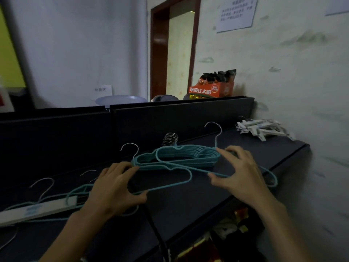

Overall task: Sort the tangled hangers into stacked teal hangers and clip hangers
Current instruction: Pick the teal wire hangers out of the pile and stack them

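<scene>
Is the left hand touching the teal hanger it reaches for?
Touching: the head view shows the left hand with its thumb and fingers on the loose teal hanger.

Teal hangers (188,157) with silver metal hooks lie in a stack on a dark navy table (188,201). More teal hangers (79,191), also silver-hooked, lie at the left of it, crossed by a white clip hanger (35,209) with a faint blue mark. A heap of white clip hangers (262,128) sits at the far right corner. A black cable (156,229) runs across the table. The dividers (181,120) behind are the same dark navy. Beyond them stands an orange box (211,89) with white lettering, holding orange and black packets. The wall (292,72) at the right is pale with grey-green smudged markings; the door frame (159,53) is reddish brown.
</scene>
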A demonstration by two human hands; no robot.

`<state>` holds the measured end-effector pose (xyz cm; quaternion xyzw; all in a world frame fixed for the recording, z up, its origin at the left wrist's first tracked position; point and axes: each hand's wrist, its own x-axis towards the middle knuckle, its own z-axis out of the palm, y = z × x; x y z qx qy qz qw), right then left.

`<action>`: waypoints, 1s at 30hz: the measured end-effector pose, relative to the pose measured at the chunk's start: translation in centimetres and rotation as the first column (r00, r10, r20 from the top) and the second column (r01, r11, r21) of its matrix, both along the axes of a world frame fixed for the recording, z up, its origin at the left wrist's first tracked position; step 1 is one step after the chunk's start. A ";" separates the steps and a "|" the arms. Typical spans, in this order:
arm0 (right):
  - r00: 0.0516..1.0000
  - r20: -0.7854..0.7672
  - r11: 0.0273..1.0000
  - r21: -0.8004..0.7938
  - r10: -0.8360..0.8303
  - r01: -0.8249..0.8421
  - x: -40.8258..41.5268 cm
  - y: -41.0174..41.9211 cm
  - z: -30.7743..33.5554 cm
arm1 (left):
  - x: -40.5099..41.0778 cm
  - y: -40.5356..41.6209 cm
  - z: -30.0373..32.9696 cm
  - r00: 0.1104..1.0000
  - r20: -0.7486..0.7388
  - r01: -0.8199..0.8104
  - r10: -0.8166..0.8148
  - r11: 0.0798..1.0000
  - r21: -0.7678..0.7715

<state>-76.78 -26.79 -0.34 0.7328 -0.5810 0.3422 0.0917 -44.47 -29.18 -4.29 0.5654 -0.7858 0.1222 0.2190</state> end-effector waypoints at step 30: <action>0.924 -0.013 0.877 0.322 0.382 -0.358 1.2 -17.2 -2.6 | -3.5 4.2 -0.7 0.955 -0.093 -0.276 0.281 0.959 0.063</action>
